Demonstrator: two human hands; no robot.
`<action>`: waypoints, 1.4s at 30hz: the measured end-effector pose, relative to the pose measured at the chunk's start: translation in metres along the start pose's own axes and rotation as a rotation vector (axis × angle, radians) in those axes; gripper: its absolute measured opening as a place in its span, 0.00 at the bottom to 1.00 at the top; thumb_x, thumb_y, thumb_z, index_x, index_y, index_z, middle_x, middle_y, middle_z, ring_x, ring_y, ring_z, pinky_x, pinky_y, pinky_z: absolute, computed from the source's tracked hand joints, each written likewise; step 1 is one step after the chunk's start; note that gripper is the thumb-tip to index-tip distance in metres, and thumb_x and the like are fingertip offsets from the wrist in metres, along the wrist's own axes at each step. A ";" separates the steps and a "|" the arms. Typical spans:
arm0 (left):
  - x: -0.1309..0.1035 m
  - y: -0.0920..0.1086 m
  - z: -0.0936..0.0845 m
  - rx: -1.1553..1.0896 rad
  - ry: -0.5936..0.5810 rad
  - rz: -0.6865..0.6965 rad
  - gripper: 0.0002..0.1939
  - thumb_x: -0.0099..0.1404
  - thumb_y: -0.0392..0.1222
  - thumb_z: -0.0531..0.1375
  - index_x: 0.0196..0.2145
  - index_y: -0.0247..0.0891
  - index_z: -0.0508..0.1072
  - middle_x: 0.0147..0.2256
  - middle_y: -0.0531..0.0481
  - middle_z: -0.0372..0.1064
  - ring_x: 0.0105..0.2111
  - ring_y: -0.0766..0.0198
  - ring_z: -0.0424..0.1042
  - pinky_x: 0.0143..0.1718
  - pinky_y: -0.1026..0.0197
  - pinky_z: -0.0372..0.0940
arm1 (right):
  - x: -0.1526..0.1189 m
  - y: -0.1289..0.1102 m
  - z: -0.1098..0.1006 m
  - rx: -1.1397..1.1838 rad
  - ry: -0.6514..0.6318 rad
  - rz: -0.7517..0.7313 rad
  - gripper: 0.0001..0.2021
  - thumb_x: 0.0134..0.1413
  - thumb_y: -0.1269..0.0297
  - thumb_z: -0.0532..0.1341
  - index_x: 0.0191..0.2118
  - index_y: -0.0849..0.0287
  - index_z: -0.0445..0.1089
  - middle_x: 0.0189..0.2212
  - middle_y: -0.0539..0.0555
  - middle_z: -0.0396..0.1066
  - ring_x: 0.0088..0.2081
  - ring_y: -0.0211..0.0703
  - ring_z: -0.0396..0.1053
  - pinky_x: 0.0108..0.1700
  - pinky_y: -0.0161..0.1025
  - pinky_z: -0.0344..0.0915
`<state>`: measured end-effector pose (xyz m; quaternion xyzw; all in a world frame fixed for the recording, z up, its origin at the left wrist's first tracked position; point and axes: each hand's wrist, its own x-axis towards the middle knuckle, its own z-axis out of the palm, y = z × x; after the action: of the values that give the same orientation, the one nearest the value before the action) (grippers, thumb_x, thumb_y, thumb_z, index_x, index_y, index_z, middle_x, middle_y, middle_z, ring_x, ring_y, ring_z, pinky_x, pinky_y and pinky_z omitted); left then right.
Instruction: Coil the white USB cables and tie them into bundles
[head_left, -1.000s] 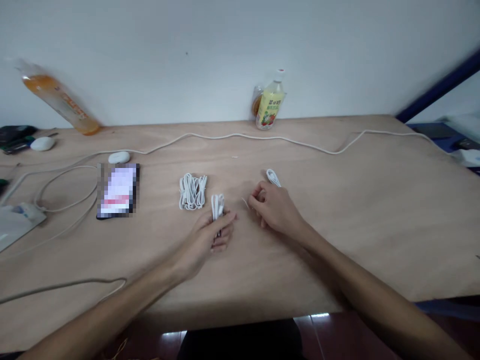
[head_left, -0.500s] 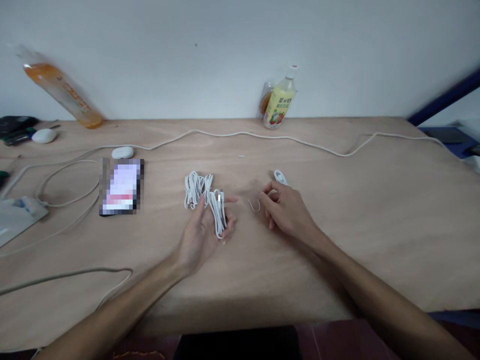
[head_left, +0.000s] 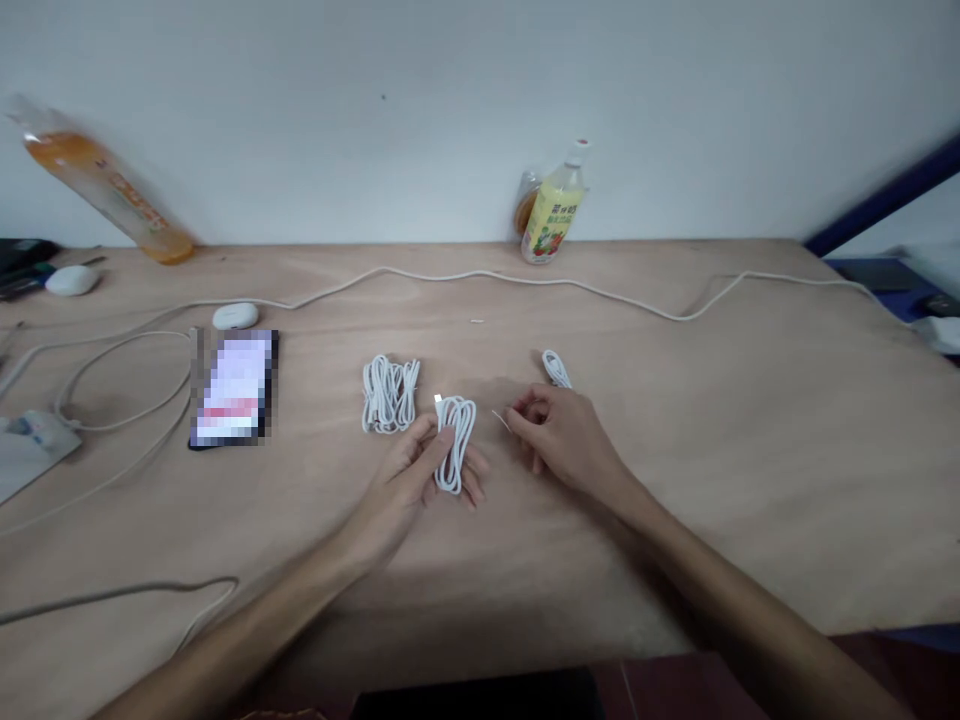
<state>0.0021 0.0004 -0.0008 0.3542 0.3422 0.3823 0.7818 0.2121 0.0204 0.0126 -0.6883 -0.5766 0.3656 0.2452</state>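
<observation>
A coiled white charging cable (head_left: 455,445) is pinched between the thumb and fingers of my left hand (head_left: 409,480), its plug pointing up and away. To the right, my right hand (head_left: 562,435) is closed, thumb against forefinger, on a thin white twist tie (head_left: 500,420) whose end sticks out to the left. Just beyond my left hand lies a bundle of coiled white cables (head_left: 391,394). Another coiled white cable (head_left: 556,367) rests past my right hand, which partly hides it.
A phone (head_left: 235,388) and a white earbud case (head_left: 235,316) lie on the left. A long white cord (head_left: 480,275) crosses the back of the wooden table (head_left: 750,470). A yellow-labelled bottle (head_left: 555,212) and an orange drink bottle (head_left: 112,190) lean at the wall.
The cable in my left hand has turned, and my thumb now lies over it. The twist tie in my right hand has shifted from a curved shape to a straighter end. The view has moved slightly.
</observation>
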 end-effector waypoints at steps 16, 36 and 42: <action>0.003 -0.005 -0.005 -0.053 -0.003 -0.004 0.20 0.72 0.52 0.72 0.50 0.41 0.70 0.45 0.43 0.86 0.40 0.52 0.88 0.49 0.49 0.78 | -0.004 0.005 0.016 0.388 0.121 -0.136 0.13 0.64 0.48 0.62 0.43 0.53 0.69 0.21 0.43 0.67 0.18 0.37 0.62 0.20 0.35 0.58; 0.012 -0.002 -0.009 -0.049 0.005 0.127 0.29 0.62 0.55 0.79 0.44 0.43 0.64 0.41 0.48 0.85 0.45 0.45 0.88 0.49 0.42 0.83 | 0.001 -0.007 0.028 0.930 -0.334 -0.073 0.22 0.45 0.46 0.81 0.38 0.57 0.79 0.25 0.45 0.69 0.22 0.30 0.51 0.22 0.31 0.47; 0.014 0.005 -0.012 -0.005 0.064 0.154 0.29 0.62 0.55 0.78 0.41 0.43 0.63 0.41 0.50 0.84 0.44 0.46 0.88 0.48 0.44 0.83 | 0.000 0.000 0.029 0.846 -0.192 -0.106 0.22 0.53 0.41 0.76 0.37 0.54 0.75 0.19 0.42 0.62 0.20 0.33 0.54 0.20 0.32 0.46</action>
<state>-0.0031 0.0177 -0.0068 0.3650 0.3378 0.4532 0.7398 0.1892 0.0178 -0.0047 -0.4595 -0.4307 0.6190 0.4692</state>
